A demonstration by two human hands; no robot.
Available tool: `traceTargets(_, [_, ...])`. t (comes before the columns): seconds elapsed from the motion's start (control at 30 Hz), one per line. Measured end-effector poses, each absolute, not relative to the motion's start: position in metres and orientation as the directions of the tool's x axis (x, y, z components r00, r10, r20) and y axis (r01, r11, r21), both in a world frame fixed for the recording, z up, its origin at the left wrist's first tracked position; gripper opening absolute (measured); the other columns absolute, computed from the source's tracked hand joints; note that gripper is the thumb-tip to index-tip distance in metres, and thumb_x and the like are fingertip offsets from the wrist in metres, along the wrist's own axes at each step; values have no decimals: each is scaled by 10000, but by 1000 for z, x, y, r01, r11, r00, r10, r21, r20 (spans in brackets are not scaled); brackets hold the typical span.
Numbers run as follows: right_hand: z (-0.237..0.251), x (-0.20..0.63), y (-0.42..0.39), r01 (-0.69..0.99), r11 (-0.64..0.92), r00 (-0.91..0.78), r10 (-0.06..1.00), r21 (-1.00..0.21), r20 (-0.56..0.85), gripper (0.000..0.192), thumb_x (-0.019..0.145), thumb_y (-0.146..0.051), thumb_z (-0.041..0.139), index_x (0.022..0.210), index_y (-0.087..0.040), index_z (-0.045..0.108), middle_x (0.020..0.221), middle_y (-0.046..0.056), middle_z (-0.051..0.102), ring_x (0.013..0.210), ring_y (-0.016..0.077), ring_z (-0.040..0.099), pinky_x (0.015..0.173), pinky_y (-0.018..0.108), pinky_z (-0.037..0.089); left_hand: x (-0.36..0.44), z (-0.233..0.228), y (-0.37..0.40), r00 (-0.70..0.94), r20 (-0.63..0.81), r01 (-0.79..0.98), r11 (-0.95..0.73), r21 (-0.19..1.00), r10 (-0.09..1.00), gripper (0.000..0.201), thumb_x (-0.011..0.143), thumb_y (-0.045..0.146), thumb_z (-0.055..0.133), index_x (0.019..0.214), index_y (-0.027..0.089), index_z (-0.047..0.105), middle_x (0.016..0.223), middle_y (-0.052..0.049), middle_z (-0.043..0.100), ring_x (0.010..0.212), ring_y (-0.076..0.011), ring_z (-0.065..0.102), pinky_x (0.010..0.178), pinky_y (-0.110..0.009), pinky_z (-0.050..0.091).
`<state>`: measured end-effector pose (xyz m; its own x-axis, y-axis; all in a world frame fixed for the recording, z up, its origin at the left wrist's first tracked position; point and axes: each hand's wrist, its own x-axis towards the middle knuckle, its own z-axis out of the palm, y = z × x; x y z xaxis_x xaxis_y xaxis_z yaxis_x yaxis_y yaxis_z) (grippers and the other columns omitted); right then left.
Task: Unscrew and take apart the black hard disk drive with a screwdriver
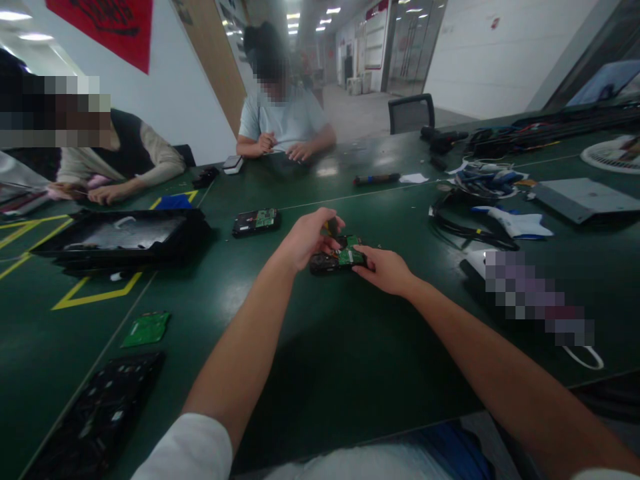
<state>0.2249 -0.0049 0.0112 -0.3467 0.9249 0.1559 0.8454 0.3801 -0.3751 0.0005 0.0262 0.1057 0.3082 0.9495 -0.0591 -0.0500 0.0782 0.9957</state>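
Note:
In the middle of the table lies a hard drive [324, 265] with its green circuit board [350, 253] facing up. My left hand [311, 239] is over its left side, fingers closed around a short dark screwdriver [331, 228]; the tip is hidden. My right hand [387, 269] grips the drive's right end, thumb on top by the board and fingers at the near side. A second hard drive [256, 221] with a green board lies apart, farther off to the left.
A black tray [197, 230] stands at left. Nearer are a loose green circuit board [146, 329] and a black panel [103, 413]. Cables [485, 180], a glove [517, 222] and a grey metal case [585, 199] lie right. Two people sit across the table.

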Motion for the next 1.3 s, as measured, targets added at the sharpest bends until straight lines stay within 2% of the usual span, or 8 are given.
traceTargets(0.2, [11, 226, -4, 846, 381, -347, 925, -373, 157, 533, 1023, -402, 683, 1521, -244, 575, 896, 17, 745, 770, 197, 667, 669, 313, 375, 0, 105, 27, 287, -108, -69, 133, 989, 952, 270, 945, 430, 621, 1016, 172, 657, 934, -101, 763, 536, -141, 673, 429, -223, 444])
traceTargets(0.33, [13, 226, -5, 838, 386, -352, 922, -385, 160, 524, 1024, -388, 678, 1520, -255, 576, 888, 8, 742, 771, 195, 668, 678, 317, 379, 1, 105, 26, 312, -128, -114, 171, 979, 942, 254, 949, 431, 611, 950, 177, 603, 943, -119, 769, 567, -155, 692, 463, -230, 477])
traceTargets(0.57, [14, 225, -6, 849, 376, -349, 927, -372, 141, 514, 1026, -407, 672, 1505, -250, 576, 913, 19, 753, 786, 200, 678, 671, 318, 382, -2, 106, 29, 289, -66, -34, 79, 996, 955, 293, 941, 429, 604, 923, 159, 715, 973, -98, 731, 550, -111, 636, 456, -222, 433])
traceTargets(0.73, [13, 224, -5, 854, 365, -340, 931, -372, 132, 515, 1030, -408, 666, 1510, -244, 573, 915, 17, 753, 782, 196, 675, 669, 314, 382, 1, 106, 25, 340, -110, -89, 148, 985, 934, 289, 918, 443, 629, 1018, 175, 669, 953, -94, 752, 511, -123, 613, 412, -234, 399])
traceTargets(0.87, [14, 224, -6, 849, 370, -344, 929, -378, 137, 531, 1023, -400, 675, 1521, -246, 571, 912, 16, 750, 775, 195, 666, 674, 315, 381, 4, 105, 24, 374, -148, -141, 213, 967, 916, 282, 914, 457, 631, 978, 182, 615, 934, -108, 765, 542, -141, 649, 434, -228, 435])
traceTargets(0.97, [15, 223, -7, 852, 369, -345, 929, -372, 131, 516, 1017, -398, 683, 1504, -258, 587, 927, 18, 751, 782, 195, 664, 672, 314, 377, 3, 106, 25, 361, -129, -101, 177, 979, 924, 280, 928, 446, 602, 931, 171, 652, 931, -99, 749, 573, -136, 673, 476, -222, 477])
traceTargets(1.13, [15, 224, -6, 846, 369, -347, 929, -385, 128, 525, 1018, -392, 684, 1512, -249, 582, 927, 21, 750, 801, 198, 670, 680, 312, 380, -2, 108, 27, 296, -87, -21, 97, 995, 951, 305, 925, 428, 592, 940, 154, 725, 951, -101, 733, 559, -126, 661, 454, -220, 450])
traceTargets(1.3, [13, 225, -5, 851, 365, -342, 931, -378, 130, 544, 1026, -413, 671, 1532, -242, 566, 902, 18, 747, 781, 197, 668, 667, 311, 377, 0, 106, 27, 317, -107, -50, 129, 990, 942, 314, 921, 458, 616, 1031, 171, 680, 956, -116, 771, 515, -140, 645, 412, -233, 401])
